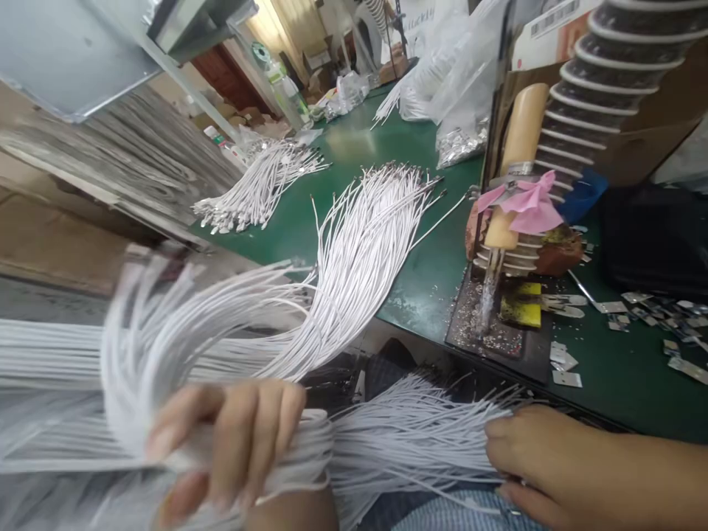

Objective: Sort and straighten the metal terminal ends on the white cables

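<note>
My left hand is closed around a thick bundle of thin white wires held low over my lap. The bundle's left part curls up and is blurred by motion. My right hand grips the bundle's right side, fingers curled at the fanned wire ends. A second large fan of white wires with metal tips lies on the green table just ahead, its near ends drooping over the table edge.
A crimping machine with a wooden handle and a pink cloth stands at the right, metal scraps around it. Another wire pile lies at the far left. Plastic bags sit at the back.
</note>
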{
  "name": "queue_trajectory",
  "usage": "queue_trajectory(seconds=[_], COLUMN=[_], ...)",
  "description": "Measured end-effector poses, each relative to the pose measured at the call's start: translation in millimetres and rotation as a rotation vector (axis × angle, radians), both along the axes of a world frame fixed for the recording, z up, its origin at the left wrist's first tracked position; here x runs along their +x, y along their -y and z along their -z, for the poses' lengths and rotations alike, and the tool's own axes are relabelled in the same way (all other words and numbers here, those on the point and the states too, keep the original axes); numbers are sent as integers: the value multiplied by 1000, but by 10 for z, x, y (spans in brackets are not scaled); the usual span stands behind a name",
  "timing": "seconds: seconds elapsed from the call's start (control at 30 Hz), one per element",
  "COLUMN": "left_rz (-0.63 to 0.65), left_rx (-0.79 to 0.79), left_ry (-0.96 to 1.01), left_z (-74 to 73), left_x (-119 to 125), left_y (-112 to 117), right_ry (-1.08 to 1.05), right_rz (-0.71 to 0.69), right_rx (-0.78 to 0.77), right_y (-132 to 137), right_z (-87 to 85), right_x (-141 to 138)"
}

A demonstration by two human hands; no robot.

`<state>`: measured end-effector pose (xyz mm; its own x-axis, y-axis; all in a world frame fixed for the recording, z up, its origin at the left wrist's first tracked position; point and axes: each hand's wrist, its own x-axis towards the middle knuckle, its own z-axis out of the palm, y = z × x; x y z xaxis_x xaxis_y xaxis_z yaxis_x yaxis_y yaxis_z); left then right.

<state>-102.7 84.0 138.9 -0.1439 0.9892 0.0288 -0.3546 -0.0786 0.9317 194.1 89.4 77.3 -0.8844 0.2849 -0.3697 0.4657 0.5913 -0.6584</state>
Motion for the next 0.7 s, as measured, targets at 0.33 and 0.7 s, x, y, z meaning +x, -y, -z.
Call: queue_trajectory(seconds=[0.33,0.7], left_rz=[176,-297], left_rx=[524,13], left_ry=[-3,-353], left_z=[394,-69], left_x=[166,55], left_y=[110,71], right_ry=[50,37], right_rz=[-5,-1], right_rx=[-23,-28], right_y=[-25,-9], right_z=[-88,-22], right_x=[-31,-25])
